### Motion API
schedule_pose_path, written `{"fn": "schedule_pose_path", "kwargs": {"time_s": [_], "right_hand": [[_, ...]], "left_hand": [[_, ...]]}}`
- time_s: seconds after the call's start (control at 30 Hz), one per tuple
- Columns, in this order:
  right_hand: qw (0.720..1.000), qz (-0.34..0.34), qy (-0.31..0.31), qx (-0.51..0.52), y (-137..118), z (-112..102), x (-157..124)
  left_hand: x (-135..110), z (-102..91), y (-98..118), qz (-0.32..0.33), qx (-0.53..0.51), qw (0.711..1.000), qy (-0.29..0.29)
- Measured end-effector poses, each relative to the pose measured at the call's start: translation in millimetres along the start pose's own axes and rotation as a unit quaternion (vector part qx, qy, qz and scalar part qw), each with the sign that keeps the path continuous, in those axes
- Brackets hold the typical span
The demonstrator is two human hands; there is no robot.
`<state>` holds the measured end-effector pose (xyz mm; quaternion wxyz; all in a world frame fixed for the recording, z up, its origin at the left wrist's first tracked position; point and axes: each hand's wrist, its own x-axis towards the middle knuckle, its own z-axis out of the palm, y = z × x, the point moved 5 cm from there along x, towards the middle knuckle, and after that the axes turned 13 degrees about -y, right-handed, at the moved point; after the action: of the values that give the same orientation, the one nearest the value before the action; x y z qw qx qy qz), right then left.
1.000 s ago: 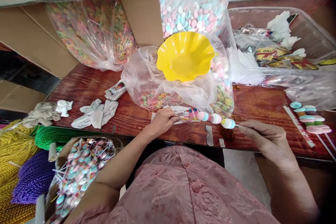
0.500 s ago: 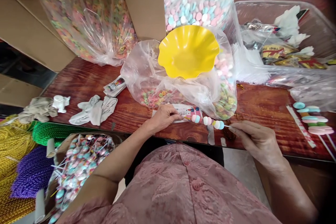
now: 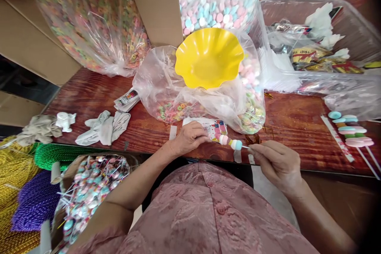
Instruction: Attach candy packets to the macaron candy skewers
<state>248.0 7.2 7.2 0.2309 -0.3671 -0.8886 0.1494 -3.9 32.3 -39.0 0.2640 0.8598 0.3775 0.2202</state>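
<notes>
Between my hands is a candy skewer [image 3: 236,145], with pink, white, blue and yellowish pieces threaded on a white stick. It lies nearly level, just above the table's front edge. My left hand [image 3: 192,138] is closed with thumb and fingers pinched at its left end, covering the tip. The bare end of the stick is pinched between thumb and fingers of my right hand [image 3: 278,164]. Behind the skewer lies a printed white wrapper [image 3: 218,127], partly under a clear bag. Finished-looking candy skewers [image 3: 355,130] lie at the right.
A yellow wavy bowl [image 3: 210,57] rests on open candy bags [image 3: 154,67]. A clear plastic bin [image 3: 297,73] with packets stands back right. At the left are pale gloves [image 3: 107,127], a small white figure [image 3: 65,121], and below, a box of wrapped candy skewers [image 3: 92,190].
My right hand has moved left with the stick, nearer my left hand. Fewer candy pieces show between the hands. The view has shifted slightly.
</notes>
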Motion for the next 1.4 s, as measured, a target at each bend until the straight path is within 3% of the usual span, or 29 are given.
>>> {"fn": "schedule_pose_path", "kwargs": {"time_s": [0.17, 0.37, 0.5, 0.63, 0.77, 0.93, 1.03, 1.17, 1.3, 1.4], "right_hand": [[0.998, 0.004, 0.023, 0.062, 5, -7, -1], [0.997, -0.076, 0.011, -0.018, -5, -18, 12], [0.990, -0.119, -0.055, -0.059, -6, -30, 30], [0.971, -0.158, -0.142, -0.106, -10, -42, 53], [0.955, -0.177, -0.209, -0.116, -17, -46, 76], [0.931, -0.170, -0.313, -0.084, -23, -42, 96], [0.904, -0.166, -0.387, -0.073, -28, -37, 103], [0.876, -0.127, -0.445, -0.138, -27, -35, 112], [0.849, -0.119, -0.476, -0.194, -30, -31, 119], [0.842, -0.118, -0.491, -0.191, -40, -22, 122]], "left_hand": [[5, -2.9, 10, 0.032, 0.019, 0.998, -0.045], [8, 3.1, 25, -0.049, -0.003, 0.987, -0.152], [11, 1.8, 37, -0.108, -0.061, 0.967, -0.225], [14, 4.1, 46, -0.127, -0.140, 0.944, -0.270], [15, 13.3, 49, -0.149, -0.275, 0.912, -0.266], [18, 26.2, 50, -0.186, -0.464, 0.830, -0.247], [23, 22.9, 47, -0.185, -0.431, 0.854, -0.224], [28, 14.3, 47, -0.156, -0.385, 0.888, -0.197], [32, 15.9, 55, -0.135, -0.452, 0.857, -0.208], [32, 21.3, 58, -0.154, -0.495, 0.825, -0.225]]}}
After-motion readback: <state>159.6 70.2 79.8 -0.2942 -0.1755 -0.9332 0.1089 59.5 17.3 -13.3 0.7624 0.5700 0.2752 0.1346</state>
